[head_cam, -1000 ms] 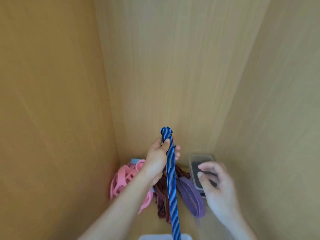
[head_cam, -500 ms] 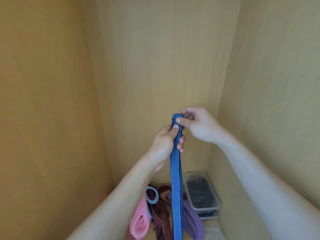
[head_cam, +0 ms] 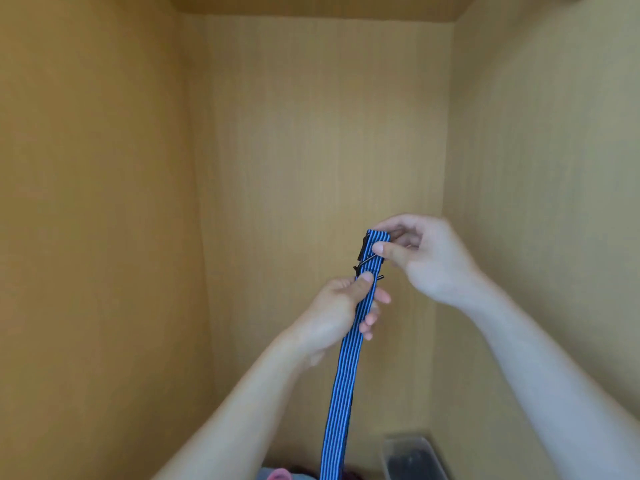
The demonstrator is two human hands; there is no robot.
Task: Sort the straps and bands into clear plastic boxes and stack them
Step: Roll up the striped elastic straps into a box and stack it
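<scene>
A blue strap with thin white and black stripes [head_cam: 343, 382] hangs straight down in front of the back wall of a wooden cupboard. My left hand [head_cam: 337, 313] grips it just below a black buckle, thumb on the front. My right hand [head_cam: 420, 258] pinches the folded top end of the strap between thumb and fingers. A clear plastic box [head_cam: 414, 457] with dark straps inside stands at the bottom right. A bit of a pink band [head_cam: 278, 474] shows at the bottom edge; the other bands lie out of view below.
Wooden cupboard walls close in on the left [head_cam: 97, 237], back [head_cam: 322, 150] and right [head_cam: 554, 168], with the top panel [head_cam: 311, 5] overhead. The clear box sits against the right wall.
The view has tilted upward, so the pile of bands has dropped out of sight. My right hand left the box, rose and took the strap's top end; both hands are now higher.
</scene>
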